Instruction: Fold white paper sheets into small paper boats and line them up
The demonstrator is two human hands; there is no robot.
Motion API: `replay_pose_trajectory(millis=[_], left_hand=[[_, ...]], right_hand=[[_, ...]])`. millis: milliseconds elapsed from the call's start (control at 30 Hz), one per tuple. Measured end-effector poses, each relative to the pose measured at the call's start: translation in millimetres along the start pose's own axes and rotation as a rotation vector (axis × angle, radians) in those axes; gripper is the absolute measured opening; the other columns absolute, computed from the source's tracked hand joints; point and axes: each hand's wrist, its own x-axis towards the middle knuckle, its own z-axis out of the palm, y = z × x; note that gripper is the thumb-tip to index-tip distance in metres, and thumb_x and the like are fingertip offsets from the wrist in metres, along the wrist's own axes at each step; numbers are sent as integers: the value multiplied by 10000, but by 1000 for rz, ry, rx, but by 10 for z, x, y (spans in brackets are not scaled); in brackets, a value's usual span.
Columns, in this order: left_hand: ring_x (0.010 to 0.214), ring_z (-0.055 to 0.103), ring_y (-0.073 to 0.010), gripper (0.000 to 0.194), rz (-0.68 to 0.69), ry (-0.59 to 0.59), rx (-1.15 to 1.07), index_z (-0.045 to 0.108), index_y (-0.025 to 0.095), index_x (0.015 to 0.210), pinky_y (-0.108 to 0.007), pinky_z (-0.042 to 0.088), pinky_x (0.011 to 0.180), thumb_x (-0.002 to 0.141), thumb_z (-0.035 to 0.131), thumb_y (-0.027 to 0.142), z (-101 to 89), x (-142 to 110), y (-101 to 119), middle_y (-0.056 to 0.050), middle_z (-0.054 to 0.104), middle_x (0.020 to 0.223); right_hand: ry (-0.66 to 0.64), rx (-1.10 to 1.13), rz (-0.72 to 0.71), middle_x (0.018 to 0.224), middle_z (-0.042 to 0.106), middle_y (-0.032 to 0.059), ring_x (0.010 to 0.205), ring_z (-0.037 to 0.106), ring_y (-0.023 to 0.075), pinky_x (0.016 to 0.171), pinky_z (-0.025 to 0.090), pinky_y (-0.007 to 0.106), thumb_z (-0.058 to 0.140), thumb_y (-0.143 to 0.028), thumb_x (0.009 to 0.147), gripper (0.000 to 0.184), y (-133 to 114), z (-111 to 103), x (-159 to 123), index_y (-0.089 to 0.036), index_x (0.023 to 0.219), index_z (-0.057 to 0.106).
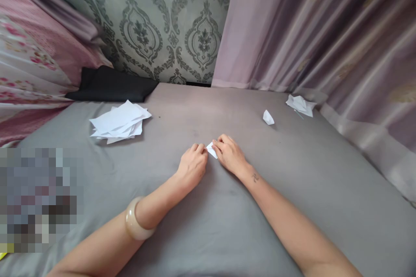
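Between my two hands is a small folded piece of white paper [212, 150], low over the grey sheet [208, 207]. My left hand [194, 163] has its fingers curled in and pinches the paper's left corner. My right hand [230, 154] grips the right side, its thumb and fingers partly covering the paper. A pale bangle [138, 220] sits on my left forearm. Beyond my right hand stands a small folded white paper shape [268, 117], apart from both hands.
A loose stack of white paper sheets [120, 120] lies at the left, in front of a folded black cloth [113, 84]. More crumpled white paper [300, 104] rests at the far right by the purple curtain [276, 30]. Patterned wallpaper [172, 21] closes off the back.
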Motion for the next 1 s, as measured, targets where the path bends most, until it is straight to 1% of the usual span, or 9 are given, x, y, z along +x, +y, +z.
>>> replay_pose_trajectory(millis=[200,300,400,500,567,700,800,900,1000], left_hand=[[901,562,-222,303,-45,85,-120,672,166,915,-306,472,751,819,407,55,-27,-6,-77,-97,628,985],[935,581,-216,340,-128,142,-251,674,180,938,-298,476,766,836,374,56,-16,8,-135,-80,644,1000],[938,596,-215,350,-162,189,-382,671,180,928,-307,476,796,820,367,45,24,37,-194,-76,654,989],[891,613,-207,351,-201,245,-538,672,173,900,-319,473,803,795,368,33,82,83,-249,-72,668,937],[864,624,-198,326,-269,287,-713,669,160,911,-321,475,801,793,387,46,99,122,-270,-74,679,920],[864,638,-199,245,-431,301,-1222,637,126,1011,-297,495,733,838,504,238,30,184,-253,-100,693,947],[930,630,-218,370,-462,274,-1463,642,115,1008,-295,491,754,780,627,406,-55,198,-211,-120,691,992],[941,625,-205,387,-417,246,-1556,667,120,962,-303,465,845,686,735,383,-90,193,-180,-114,696,1014],[876,631,-184,330,-390,230,-1612,684,125,908,-294,461,838,668,750,340,-75,186,-172,-92,710,946]], right_hand=[[-12,221,52,1069,532,75,914,560,151,879,435,302,494,-260,902,324,130,43,88,-199,1202,600],[-27,258,22,1097,514,91,993,543,173,919,411,322,466,-240,906,294,132,32,74,-192,1151,622],[-37,355,31,1055,525,78,911,545,161,883,417,317,512,-228,868,236,160,-3,57,-188,1069,630],[-47,603,192,890,562,25,742,519,131,777,435,293,624,-235,771,92,219,-38,50,-191,850,643],[-63,770,314,758,570,-4,655,504,118,686,442,274,661,-270,735,97,248,-51,50,-187,758,615],[-59,936,425,664,591,-10,577,547,115,538,448,243,601,-381,786,218,208,-66,59,-177,860,588],[-49,1109,499,782,650,19,638,612,112,573,508,235,632,-362,773,273,87,-78,60,-175,969,598],[-68,1419,595,887,671,36,744,653,112,672,547,215,730,-288,703,270,-63,-82,46,-170,926,635],[-103,1543,624,910,677,39,787,668,126,691,551,217,757,-283,684,277,-171,-65,24,-169,909,643]])
